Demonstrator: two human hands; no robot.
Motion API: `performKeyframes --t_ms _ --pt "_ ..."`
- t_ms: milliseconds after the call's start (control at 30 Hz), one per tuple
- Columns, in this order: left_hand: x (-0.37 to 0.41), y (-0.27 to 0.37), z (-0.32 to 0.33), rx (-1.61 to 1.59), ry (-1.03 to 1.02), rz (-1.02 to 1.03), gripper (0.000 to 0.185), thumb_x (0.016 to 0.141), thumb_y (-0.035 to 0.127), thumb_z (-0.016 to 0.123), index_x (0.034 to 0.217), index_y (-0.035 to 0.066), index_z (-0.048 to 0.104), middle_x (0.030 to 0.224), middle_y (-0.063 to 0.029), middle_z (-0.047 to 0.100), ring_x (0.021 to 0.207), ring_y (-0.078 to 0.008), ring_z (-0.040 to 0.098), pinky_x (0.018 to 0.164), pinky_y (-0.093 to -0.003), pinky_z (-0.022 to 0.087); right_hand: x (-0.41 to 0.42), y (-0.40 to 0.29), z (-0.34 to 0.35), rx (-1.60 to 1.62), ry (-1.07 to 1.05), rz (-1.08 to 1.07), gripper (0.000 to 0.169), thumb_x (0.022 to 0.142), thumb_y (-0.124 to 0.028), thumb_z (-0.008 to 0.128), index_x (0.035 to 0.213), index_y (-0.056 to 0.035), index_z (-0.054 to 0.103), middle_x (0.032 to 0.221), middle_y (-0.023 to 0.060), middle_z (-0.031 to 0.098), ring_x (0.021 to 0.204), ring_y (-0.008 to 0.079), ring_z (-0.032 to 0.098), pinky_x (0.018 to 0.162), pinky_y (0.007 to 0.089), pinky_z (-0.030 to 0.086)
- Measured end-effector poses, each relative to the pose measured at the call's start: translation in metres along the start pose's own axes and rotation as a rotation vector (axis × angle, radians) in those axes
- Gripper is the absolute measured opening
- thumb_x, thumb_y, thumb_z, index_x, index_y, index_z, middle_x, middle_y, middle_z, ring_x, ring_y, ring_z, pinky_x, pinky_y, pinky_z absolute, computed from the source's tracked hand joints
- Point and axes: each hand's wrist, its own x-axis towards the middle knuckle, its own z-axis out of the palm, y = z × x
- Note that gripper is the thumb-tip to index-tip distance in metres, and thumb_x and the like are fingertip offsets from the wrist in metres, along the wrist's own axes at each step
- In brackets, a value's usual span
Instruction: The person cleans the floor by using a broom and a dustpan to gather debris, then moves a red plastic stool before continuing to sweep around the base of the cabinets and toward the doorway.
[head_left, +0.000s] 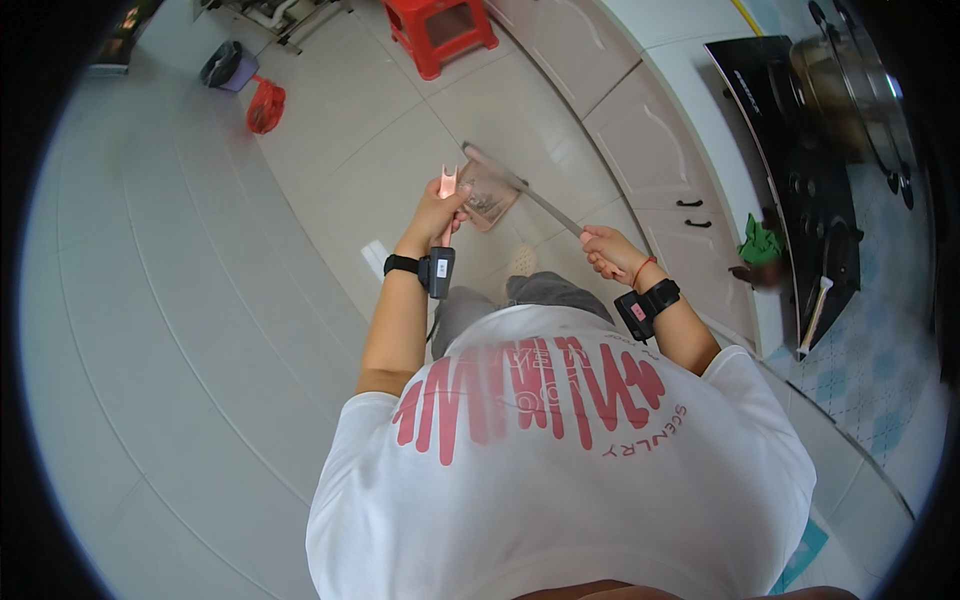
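My left hand (441, 208) grips a pink upright handle with a forked top (448, 178). Below it is a pinkish, see-through dustpan (491, 223), low over the floor, with dark debris (486, 201) in it. My right hand (611, 251) is closed around the pink grip of a long grey broom stick (553, 208). The stick slants down toward the dustpan, where the broom head (487, 160) lies across its far side. The head is blurred, and I cannot make out its bristles. Whether the dustpan touches the tiles I cannot tell.
A red plastic stool (439, 34) stands ahead. A purple bin (234, 69) and red plastic bag (266, 106) are by the left wall. Cabinets (652, 142) line the right, under a counter with a black gas stove (806, 187) and steel pot (832, 97). My shoe (523, 261) is near the dustpan.
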Motion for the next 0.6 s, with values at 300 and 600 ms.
performKeyframes --t_ms 300,600 --pt "0.003 0.021 -0.023 -0.065 0.117 0.053 0.047 0.083 0.023 0.066 0.116 0.002 0.041 0.085 -0.005 0.053 0.054 -0.0074 0.051 0.038 -0.0176 0.04 0.128 -0.073 -0.044 -0.084 0.037 -0.122 0.015 0.08 -0.008 0.048 0.076 -0.0122 0.034 0.053 0.0008 0.039 0.036 0.0103 0.034 0.029 0.0227 0.024" --pt "0.071 0.07 -0.052 -0.028 0.094 0.012 0.052 0.082 0.023 0.067 0.121 0.002 0.039 0.086 -0.005 0.053 0.055 -0.0077 0.05 0.04 -0.0195 0.039 0.112 -0.071 0.035 -0.36 -0.032 -0.005 0.01 0.081 -0.008 0.049 0.081 -0.0117 0.039 0.052 0.0021 0.039 0.033 0.0106 0.033 0.028 0.0235 0.024"
